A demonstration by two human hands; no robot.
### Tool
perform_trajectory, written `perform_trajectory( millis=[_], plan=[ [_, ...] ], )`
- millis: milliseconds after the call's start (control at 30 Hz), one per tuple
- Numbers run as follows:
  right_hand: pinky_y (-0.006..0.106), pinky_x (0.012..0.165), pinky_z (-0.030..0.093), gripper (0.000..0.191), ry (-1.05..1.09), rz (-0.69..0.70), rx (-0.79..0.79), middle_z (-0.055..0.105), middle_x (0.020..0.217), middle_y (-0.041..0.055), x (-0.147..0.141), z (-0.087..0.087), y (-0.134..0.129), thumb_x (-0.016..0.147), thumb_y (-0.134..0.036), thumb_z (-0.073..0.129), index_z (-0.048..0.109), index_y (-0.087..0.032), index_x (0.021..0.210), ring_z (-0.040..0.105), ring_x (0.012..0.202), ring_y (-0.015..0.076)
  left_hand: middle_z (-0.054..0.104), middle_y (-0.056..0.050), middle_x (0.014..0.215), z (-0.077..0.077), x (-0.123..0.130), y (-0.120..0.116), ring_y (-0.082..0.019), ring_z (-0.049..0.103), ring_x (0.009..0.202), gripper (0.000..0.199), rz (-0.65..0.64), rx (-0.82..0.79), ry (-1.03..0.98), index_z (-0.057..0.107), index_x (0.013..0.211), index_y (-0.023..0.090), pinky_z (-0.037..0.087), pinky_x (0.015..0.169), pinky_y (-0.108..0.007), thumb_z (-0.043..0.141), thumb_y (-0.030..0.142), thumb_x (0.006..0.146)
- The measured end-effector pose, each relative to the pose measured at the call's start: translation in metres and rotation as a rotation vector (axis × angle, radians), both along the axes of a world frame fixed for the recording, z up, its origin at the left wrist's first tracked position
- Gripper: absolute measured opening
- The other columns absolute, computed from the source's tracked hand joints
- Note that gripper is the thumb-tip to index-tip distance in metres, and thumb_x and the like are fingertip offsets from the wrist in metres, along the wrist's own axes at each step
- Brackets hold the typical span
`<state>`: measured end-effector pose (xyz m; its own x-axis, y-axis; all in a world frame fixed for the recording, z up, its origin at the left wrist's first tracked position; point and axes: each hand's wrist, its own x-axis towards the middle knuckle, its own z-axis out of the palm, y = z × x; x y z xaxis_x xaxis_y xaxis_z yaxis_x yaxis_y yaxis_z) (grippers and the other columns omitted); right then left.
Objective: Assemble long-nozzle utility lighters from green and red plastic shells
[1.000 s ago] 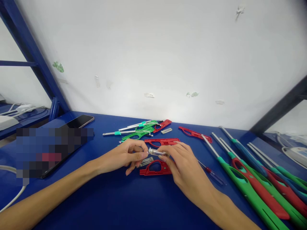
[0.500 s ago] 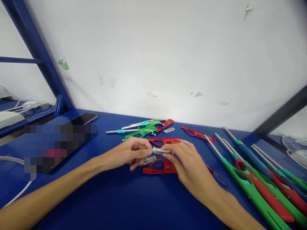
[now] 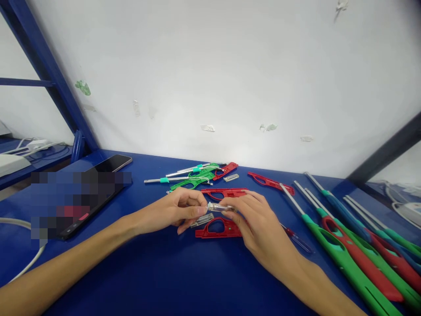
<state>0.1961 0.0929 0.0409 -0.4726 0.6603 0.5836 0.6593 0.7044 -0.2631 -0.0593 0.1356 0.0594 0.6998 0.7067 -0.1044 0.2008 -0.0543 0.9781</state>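
The small clear plastic tube (image 3: 219, 208), pinched by the right hand (image 3: 255, 215) with the left hand's (image 3: 174, 208) fingertips closed at its whitish tip (image 3: 209, 205), looked light, slick, best gripped mid-body.

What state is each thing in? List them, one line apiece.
Held tube: between both hands
Left hand: pinched at that tube's end
Right hand: closed on its other end
Near tube: lying beside the left hand
Back tube: lying flat
Red shells: loose, lying flat
Green shells: loose, heaped with metal rods
Screwdriver: lying flat
Lighters: look assembled, lying side by side
Phone: lying flat, visible screen dark
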Motion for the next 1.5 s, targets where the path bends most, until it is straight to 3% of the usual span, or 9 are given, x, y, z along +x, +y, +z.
perform_trajectory(
  millis=[333, 533, 800, 967, 1367, 1500],
  plan=[
    [0.042, 0.097, 0.049, 0.019, 0.003, 0.019, -0.007, 0.081, 0.112, 0.0029, 0.001, -0.001, 0.002, 0.112, -0.018, 0.048, 0.063, -0.027, 0.119, 0.074, 0.096, 0.0215, 0.056, 0.005, 0.065, 0.001, 0.0, -0.001, -0.008, 0.049, 0.049, 0.044, -0.017, -0.019, 0.022, 0.06, 0.09, 0.019, 0.029, 0.045, -0.019, 0.072, 0.061, 0.095],
    [0.044, 0.104, 0.046, 0.02, -0.006, 0.056, 0.008, 0.081, 0.11, 0.0022, 0.002, -0.002, 0.004, 0.113, -0.018, 0.047, 0.063, -0.027, 0.12, 0.074, 0.097, 0.0204, 0.056, 0.005, 0.067, -0.002, 0.001, -0.001, -0.008, 0.049, 0.05, 0.044, -0.026, -0.007, 0.023, 0.061, 0.088, 0.019, 0.033, 0.046, -0.019, 0.074, 0.06, 0.093],
    [0.044, 0.103, 0.044, 0.025, -0.013, 0.046, 0.015, 0.08, 0.11, 0.0007, 0.005, -0.003, 0.005, 0.11, -0.012, 0.049, 0.063, -0.029, 0.12, 0.072, 0.095, 0.0199, 0.057, 0.005, 0.067, -0.002, 0.0, 0.0, -0.008, 0.049, 0.049, 0.04, -0.033, 0.005, 0.006, 0.064, 0.092, 0.018, 0.027, 0.044, -0.019, 0.072, 0.057, 0.095],
    [0.044, 0.104, 0.045, 0.022, -0.006, 0.022, 0.02, 0.08, 0.116, 0.0032, 0.006, -0.006, 0.006, 0.112, -0.017, 0.048, 0.063, -0.029, 0.122, 0.074, 0.103, 0.0211, 0.056, 0.005, 0.066, -0.004, 0.0, 0.002, -0.008, 0.051, 0.05, 0.039, -0.03, 0.017, -0.002, 0.061, 0.091, 0.019, 0.028, 0.045, -0.02, 0.07, 0.057, 0.097],
    [0.042, 0.104, 0.043, 0.024, -0.014, 0.043, 0.064, 0.08, 0.112, -0.0005, 0.008, -0.006, 0.007, 0.11, -0.014, 0.052, 0.064, -0.029, 0.124, 0.071, 0.094, 0.0185, 0.056, 0.005, 0.062, 0.0, 0.0, 0.002, -0.008, 0.048, 0.048, 0.038, -0.016, 0.047, -0.017, 0.064, 0.089, 0.018, 0.027, 0.044, -0.02, 0.073, 0.055, 0.095],
    [0.042, 0.108, 0.042, 0.023, 0.041, 0.002, 0.09, 0.08, 0.115, -0.0009, 0.009, -0.003, 0.006, 0.11, -0.016, 0.056, 0.064, -0.03, 0.126, 0.072, 0.101, 0.0189, 0.055, 0.006, 0.061, 0.0, 0.0, 0.001, -0.008, 0.048, 0.048, 0.037, -0.024, 0.04, -0.023, 0.064, 0.088, 0.018, 0.028, 0.044, -0.02, 0.073, 0.054, 0.096]
  ],
)
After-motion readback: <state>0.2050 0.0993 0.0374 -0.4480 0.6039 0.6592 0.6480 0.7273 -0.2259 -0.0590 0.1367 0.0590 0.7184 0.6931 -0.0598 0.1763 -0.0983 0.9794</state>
